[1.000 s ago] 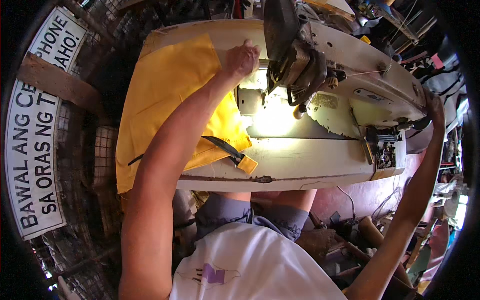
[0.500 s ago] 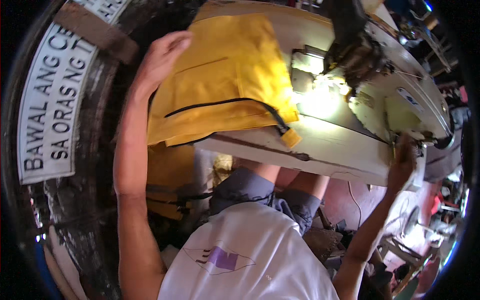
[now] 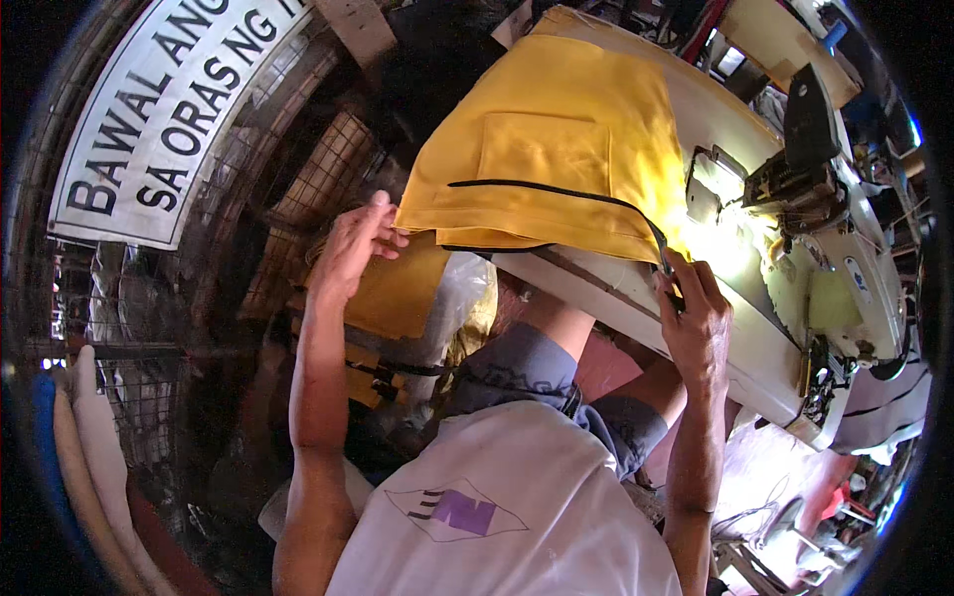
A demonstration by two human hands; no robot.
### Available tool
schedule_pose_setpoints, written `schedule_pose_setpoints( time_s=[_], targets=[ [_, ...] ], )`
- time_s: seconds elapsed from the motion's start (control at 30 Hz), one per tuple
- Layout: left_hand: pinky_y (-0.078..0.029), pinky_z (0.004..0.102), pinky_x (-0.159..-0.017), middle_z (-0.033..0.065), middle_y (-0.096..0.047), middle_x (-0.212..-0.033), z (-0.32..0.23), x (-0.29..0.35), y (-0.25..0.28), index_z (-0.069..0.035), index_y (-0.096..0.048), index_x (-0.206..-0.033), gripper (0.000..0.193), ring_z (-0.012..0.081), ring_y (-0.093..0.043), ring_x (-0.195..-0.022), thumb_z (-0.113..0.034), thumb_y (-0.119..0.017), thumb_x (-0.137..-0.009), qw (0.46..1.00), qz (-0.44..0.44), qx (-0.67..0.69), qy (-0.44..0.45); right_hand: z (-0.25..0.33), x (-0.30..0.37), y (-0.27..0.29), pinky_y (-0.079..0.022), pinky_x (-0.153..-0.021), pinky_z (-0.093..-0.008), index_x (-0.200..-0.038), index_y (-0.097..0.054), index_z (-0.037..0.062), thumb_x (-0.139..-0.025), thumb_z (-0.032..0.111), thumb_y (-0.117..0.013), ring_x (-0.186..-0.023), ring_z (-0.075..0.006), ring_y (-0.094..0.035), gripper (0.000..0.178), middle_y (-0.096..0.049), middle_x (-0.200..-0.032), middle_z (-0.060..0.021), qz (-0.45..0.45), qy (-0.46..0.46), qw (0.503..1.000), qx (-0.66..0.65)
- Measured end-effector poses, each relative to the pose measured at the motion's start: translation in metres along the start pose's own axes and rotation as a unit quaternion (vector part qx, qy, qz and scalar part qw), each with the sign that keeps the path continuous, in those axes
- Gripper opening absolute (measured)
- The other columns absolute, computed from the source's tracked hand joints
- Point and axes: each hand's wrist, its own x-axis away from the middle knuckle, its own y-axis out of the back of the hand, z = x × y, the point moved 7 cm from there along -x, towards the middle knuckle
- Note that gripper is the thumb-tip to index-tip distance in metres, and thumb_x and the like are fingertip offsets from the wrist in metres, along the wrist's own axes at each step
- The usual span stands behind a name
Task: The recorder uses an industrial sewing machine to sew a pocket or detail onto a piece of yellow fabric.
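Observation:
A yellow fabric piece (image 3: 556,104) with a stitched patch lies on a sewing machine table. Along its near side runs a long black zipper (image 3: 556,189), which bends down at the right front corner. At that corner my right hand (image 3: 698,318) is closed, pinching the zipper's end between thumb and fingers. My left hand (image 3: 353,248) is by the left front corner of the fabric, fingers apart; whether a fingertip touches the edge I cannot tell. To the right of the fabric stands the sewing machine (image 3: 805,189), its lamp glowing brightly over the bed.
The pale table edge (image 3: 606,298) crosses above my knees. Below the left hand hang another yellow cloth (image 3: 388,288) and a clear plastic bag (image 3: 467,298). Wire mesh (image 3: 288,199) and a white lettered sign (image 3: 169,109) are on the left. A person's arm (image 3: 94,447) shows at lower left.
My right hand has come from the table's right end to the zipper's end. My left hand has lowered from the fabric's upper left side to its front corner. The view has shifted.

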Motion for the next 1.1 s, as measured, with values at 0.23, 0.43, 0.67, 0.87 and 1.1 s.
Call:
schedule_pose_setpoints(
  time_s=[0.23,0.43,0.67,0.87,1.1],
  targets=[
    [-0.049,0.0282,-0.059,0.0023,-0.063,-0.073,0.017,0.013,-0.018,-0.004,-0.066,-0.089,0.023,0.0128,-0.06,-0.064,-0.027,-0.065,-0.093,0.992,0.057,0.111,0.011,0.034,-0.004,-0.011,-0.054,-0.077,-0.0411,-0.123,-0.056,0.0048,-0.081,0.003,-0.068,-0.089,-0.0344,-0.065,0.044,-0.062,-0.097,-0.0181,0.087,-0.02,0.992,-0.089],
    [-0.047,0.0256,-0.058,0.003,-0.065,-0.072,0.037,0.025,-0.019,-0.002,-0.069,-0.088,0.021,0.0118,-0.06,-0.063,-0.023,-0.066,-0.093,0.966,0.049,0.252,-0.005,0.098,-0.024,-0.035,-0.054,-0.07,-0.0334,-0.122,-0.06,0.0037,-0.085,0.005,-0.068,-0.08,-0.0261,-0.065,0.038,-0.063,-0.096,-0.0139,0.142,0.101,0.977,-0.126],
    [-0.047,0.025,-0.062,0.0024,-0.065,-0.076,0.037,0.042,-0.018,-0.001,-0.069,-0.091,0.02,0.0098,-0.059,-0.068,-0.02,-0.065,-0.094,0.981,0.013,0.177,-0.078,0.193,-0.054,-0.09,-0.052,-0.073,-0.038,-0.125,-0.056,0.0054,-0.075,0.011,-0.07,-0.084,-0.0255,-0.061,0.052,-0.058,-0.088,-0.0097,0.129,0.331,0.935,0.007],
    [-0.047,0.025,-0.064,0.0021,-0.063,-0.08,0.026,0.058,-0.005,0.001,-0.069,-0.093,0.018,0.0099,-0.058,-0.069,-0.016,-0.064,-0.094,0.981,-0.095,0.072,-0.153,0.236,-0.061,-0.121,-0.051,-0.075,-0.0355,-0.097,-0.058,0.0044,-0.069,0.017,-0.064,-0.086,-0.023,-0.061,0.031,-0.055,-0.086,-0.0079,0.099,0.439,0.892,0.035],
    [-0.048,0.0268,-0.065,0.0044,-0.063,-0.075,0.027,0.056,-0.013,0.005,-0.067,-0.093,0.02,0.0106,-0.058,-0.069,-0.014,-0.062,-0.094,0.98,-0.03,0.152,-0.124,0.245,-0.063,-0.138,-0.052,-0.076,-0.0347,-0.085,-0.06,0.0061,-0.069,0.018,-0.062,-0.086,-0.0209,-0.061,0.02,-0.056,-0.085,-0.0066,0.095,0.461,0.88,0.062]
  ],
)
